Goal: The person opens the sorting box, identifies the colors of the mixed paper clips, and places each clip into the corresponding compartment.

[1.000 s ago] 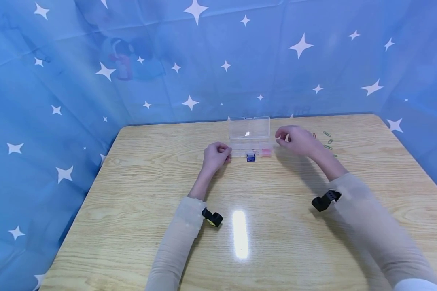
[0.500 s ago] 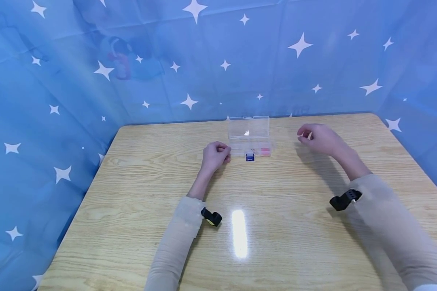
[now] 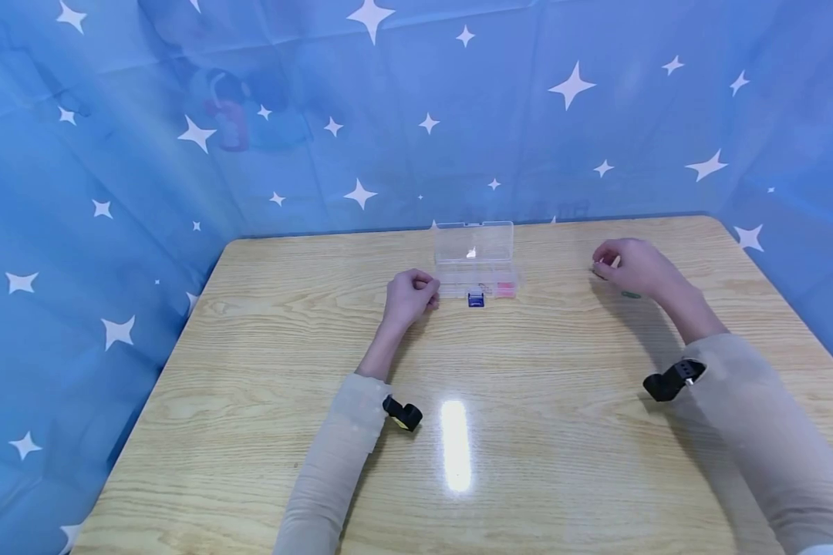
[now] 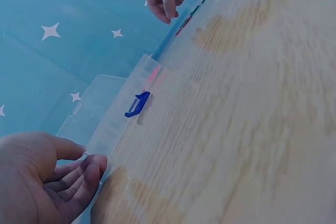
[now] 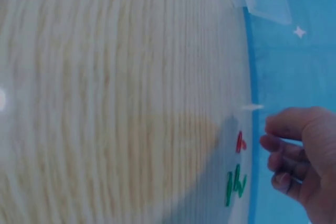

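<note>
A clear plastic compartment box (image 3: pixel 463 282) stands near the back of the table, its transparent lid (image 3: pixel 486 245) raised. A blue latch (image 4: pixel 137 104) sticks out from its front. Inside, a pink piece (image 3: pixel 505 290) fills the right end, beside something small and reddish. My left hand (image 3: pixel 407 297) pinches the box's left end. My right hand (image 3: pixel 635 266) hovers, fingers loosely bent and holding nothing visible, over paper clips to the right. In the right wrist view, red paper clips (image 5: pixel 239 142) lie beside several green paper clips (image 5: pixel 236 179). The head view shows few of them past the right hand.
The wooden table (image 3: pixel 527 432) ends at a blue curtain (image 3: pixel 389 92) with white stars close behind the box. A bright reflection lies on the tabletop between the forearms. Each sleeve carries a small black wrist camera (image 3: pixel 403 414).
My right hand has moved right, from beside the box to above the paper clips, its fingers still loosely bent. My left hand stays at the box's left end.
</note>
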The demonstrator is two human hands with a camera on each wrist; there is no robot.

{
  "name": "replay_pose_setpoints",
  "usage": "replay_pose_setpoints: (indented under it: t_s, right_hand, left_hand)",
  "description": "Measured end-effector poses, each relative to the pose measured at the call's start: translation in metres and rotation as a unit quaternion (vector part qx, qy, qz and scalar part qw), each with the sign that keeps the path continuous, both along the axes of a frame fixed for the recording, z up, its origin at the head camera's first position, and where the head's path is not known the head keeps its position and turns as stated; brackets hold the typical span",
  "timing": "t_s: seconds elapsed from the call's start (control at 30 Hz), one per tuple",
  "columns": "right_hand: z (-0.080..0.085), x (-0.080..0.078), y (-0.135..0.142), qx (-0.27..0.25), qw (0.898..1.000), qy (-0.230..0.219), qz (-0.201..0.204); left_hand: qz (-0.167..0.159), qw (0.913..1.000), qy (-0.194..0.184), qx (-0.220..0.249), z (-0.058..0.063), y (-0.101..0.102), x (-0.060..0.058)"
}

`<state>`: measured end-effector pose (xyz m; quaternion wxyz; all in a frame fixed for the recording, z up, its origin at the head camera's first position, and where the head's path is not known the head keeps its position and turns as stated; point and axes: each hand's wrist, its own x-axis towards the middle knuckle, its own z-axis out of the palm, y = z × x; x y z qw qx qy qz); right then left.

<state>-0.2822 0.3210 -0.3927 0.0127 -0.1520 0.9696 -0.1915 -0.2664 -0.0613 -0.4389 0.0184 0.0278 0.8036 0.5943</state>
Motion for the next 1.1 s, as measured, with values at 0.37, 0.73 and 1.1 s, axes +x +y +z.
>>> replay_pose_setpoints:
  t_s: [0.37, 0.73, 1.1]
  right_hand:
    - [-0.008, -0.001, 0.011, 0.018, 1.000, -0.018, -0.005]
    - [-0.013, -0.002, 0.014, 0.025, 0.999, -0.025, -0.007]
    - [-0.012, -0.003, 0.012, 0.029, 0.999, -0.028, -0.014]
  left_hand:
    - [-0.006, 1.0000, -0.003, 0.004, 0.001, 0.000, 0.000]
    - [-0.001, 1.0000, -0.009, 0.000, 0.001, 0.000, 0.000]
    - [-0.003, 0.9999, -0.009, 0.006, 0.002, -0.001, 0.000]
